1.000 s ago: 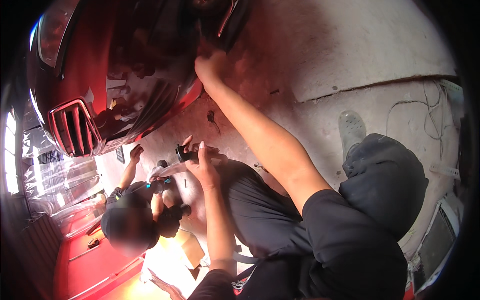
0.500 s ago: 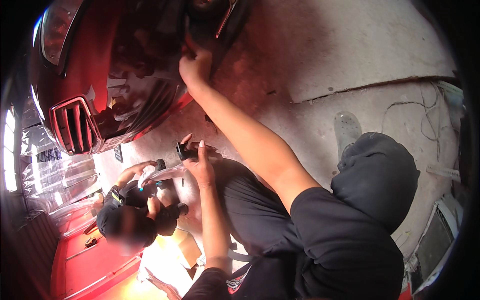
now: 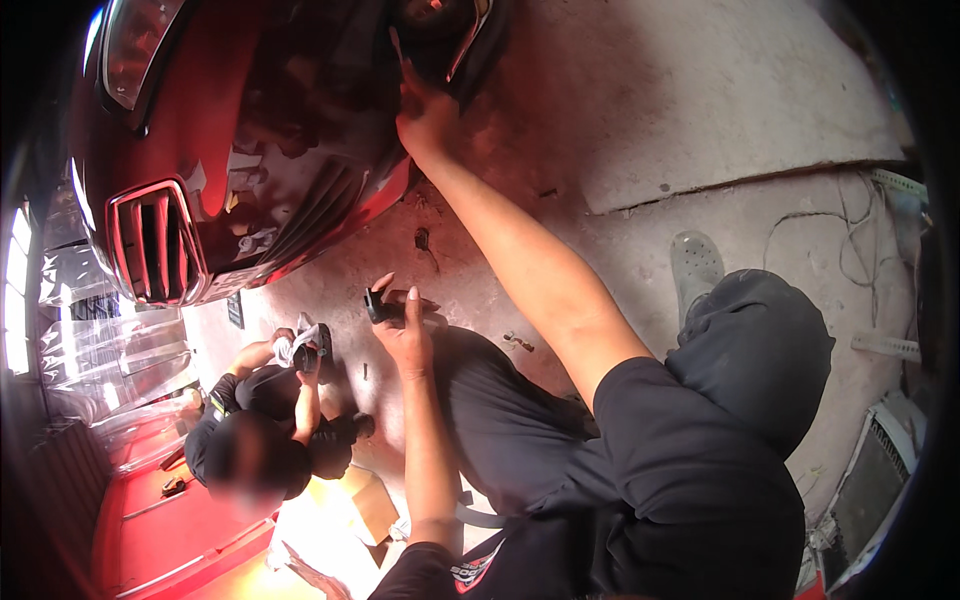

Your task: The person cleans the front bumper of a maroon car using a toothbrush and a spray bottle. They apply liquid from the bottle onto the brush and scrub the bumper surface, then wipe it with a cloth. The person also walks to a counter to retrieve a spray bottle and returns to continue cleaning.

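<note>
Arm (image 3: 520,255) outstretched, right hand (image 3: 428,120) seemingly against car (image 3: 270,130)

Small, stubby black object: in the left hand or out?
In: the left hand has thumb and fingers around the small, stubby black object, one end exposed.

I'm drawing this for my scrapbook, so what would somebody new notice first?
Probably the big, shiny dark-red car filling the upper left, with the person's right hand up at its edge. Next, maybe the left hand near the middle, holding a small black object, and the co-worker in dark clothes at the lower left.
</note>
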`<move>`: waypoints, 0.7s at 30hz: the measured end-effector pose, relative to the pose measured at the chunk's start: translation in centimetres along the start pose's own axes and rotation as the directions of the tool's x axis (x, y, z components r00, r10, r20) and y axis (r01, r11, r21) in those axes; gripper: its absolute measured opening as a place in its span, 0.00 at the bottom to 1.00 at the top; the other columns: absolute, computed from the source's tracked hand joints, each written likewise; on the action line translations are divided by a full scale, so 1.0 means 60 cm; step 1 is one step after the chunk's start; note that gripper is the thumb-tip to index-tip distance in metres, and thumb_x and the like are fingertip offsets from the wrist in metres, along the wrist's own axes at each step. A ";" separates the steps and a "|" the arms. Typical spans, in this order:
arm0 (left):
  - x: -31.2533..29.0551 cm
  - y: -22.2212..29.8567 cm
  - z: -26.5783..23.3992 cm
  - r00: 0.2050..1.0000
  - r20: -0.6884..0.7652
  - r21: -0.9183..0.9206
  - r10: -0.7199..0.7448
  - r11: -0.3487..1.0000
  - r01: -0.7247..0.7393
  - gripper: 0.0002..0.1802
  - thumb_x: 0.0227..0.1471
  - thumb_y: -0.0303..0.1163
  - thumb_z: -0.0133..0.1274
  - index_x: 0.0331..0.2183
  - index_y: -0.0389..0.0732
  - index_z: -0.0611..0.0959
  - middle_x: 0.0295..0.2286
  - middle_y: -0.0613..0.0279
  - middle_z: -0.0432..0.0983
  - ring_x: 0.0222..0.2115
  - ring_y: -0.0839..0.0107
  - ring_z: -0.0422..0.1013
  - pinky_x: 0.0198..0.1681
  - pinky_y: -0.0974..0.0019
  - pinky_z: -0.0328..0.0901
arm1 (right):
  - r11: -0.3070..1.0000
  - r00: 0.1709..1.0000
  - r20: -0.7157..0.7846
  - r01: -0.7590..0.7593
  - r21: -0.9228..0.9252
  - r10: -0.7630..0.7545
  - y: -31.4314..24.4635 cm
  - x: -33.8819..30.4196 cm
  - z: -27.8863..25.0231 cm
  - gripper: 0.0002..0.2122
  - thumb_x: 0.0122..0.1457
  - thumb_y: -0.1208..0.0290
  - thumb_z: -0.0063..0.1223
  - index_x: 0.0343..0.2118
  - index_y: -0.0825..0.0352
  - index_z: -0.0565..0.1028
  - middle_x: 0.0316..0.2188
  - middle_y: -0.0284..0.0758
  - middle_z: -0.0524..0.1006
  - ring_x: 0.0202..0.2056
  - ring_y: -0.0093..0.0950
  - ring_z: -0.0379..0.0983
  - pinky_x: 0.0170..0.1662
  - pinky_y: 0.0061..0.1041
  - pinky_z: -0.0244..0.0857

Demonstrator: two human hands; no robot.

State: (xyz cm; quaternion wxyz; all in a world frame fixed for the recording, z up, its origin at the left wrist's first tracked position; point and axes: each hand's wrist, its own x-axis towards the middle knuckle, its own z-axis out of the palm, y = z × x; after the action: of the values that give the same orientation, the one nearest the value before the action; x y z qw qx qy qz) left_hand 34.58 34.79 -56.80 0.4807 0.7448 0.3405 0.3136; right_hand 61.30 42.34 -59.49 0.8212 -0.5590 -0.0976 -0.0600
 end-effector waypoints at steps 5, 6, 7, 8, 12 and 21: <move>-0.003 0.005 -0.003 0.999 -0.015 -0.021 -0.030 0.999 0.029 0.21 0.58 0.25 0.54 0.51 0.37 0.70 0.24 0.62 0.72 0.22 0.71 0.74 0.28 0.69 0.69 | 0.996 0.996 0.047 0.081 -0.025 -0.080 0.083 -0.015 -0.051 0.29 0.53 0.83 0.50 0.57 0.48 0.75 0.36 0.40 0.82 0.38 0.31 0.81 0.43 0.26 0.72; -0.004 0.003 -0.004 1.000 -0.009 -0.029 -0.029 0.999 0.028 0.21 0.58 0.25 0.54 0.51 0.37 0.70 0.24 0.62 0.72 0.22 0.71 0.74 0.28 0.70 0.69 | 0.987 0.992 0.087 0.099 -0.124 -0.088 0.085 -0.004 -0.061 0.28 0.54 0.82 0.50 0.57 0.45 0.75 0.36 0.38 0.82 0.38 0.32 0.81 0.43 0.26 0.72; -0.007 0.004 -0.005 1.000 -0.007 -0.030 -0.028 0.999 0.028 0.20 0.58 0.25 0.54 0.51 0.37 0.70 0.24 0.62 0.72 0.22 0.71 0.74 0.28 0.70 0.69 | 0.970 0.988 0.130 0.116 -0.215 -0.089 0.081 0.010 -0.067 0.28 0.55 0.80 0.50 0.57 0.42 0.74 0.36 0.36 0.82 0.38 0.33 0.80 0.43 0.27 0.73; -0.007 0.005 -0.007 1.000 -0.006 -0.032 -0.028 0.999 0.028 0.20 0.58 0.25 0.54 0.51 0.37 0.70 0.23 0.62 0.72 0.22 0.71 0.74 0.28 0.70 0.69 | 0.943 0.981 0.172 0.136 -0.304 -0.086 0.077 0.024 -0.065 0.28 0.56 0.79 0.50 0.57 0.40 0.74 0.37 0.34 0.82 0.38 0.35 0.80 0.43 0.27 0.73; -0.005 0.008 0.006 0.997 -0.022 -0.063 -0.067 0.996 0.066 0.20 0.58 0.25 0.54 0.52 0.37 0.70 0.23 0.62 0.71 0.21 0.72 0.74 0.27 0.68 0.70 | 0.978 0.973 0.217 0.115 -0.174 -0.076 0.085 0.064 -0.070 0.28 0.56 0.77 0.51 0.55 0.34 0.74 0.37 0.29 0.82 0.39 0.32 0.80 0.44 0.30 0.74; -0.004 0.003 0.011 0.999 0.002 -0.106 -0.048 0.993 0.048 0.19 0.57 0.23 0.56 0.50 0.36 0.73 0.24 0.65 0.73 0.22 0.74 0.75 0.28 0.71 0.68 | 0.907 0.948 0.302 0.214 -0.362 -0.103 0.054 0.079 -0.108 0.28 0.54 0.78 0.52 0.54 0.34 0.75 0.37 0.31 0.82 0.38 0.34 0.80 0.41 0.33 0.74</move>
State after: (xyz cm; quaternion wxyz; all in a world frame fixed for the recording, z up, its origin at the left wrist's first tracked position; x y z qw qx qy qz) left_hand 35.02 34.18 -56.90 0.5270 0.7096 0.3412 0.3199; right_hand 67.21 37.55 -63.69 0.6638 -0.7043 -0.2425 -0.0668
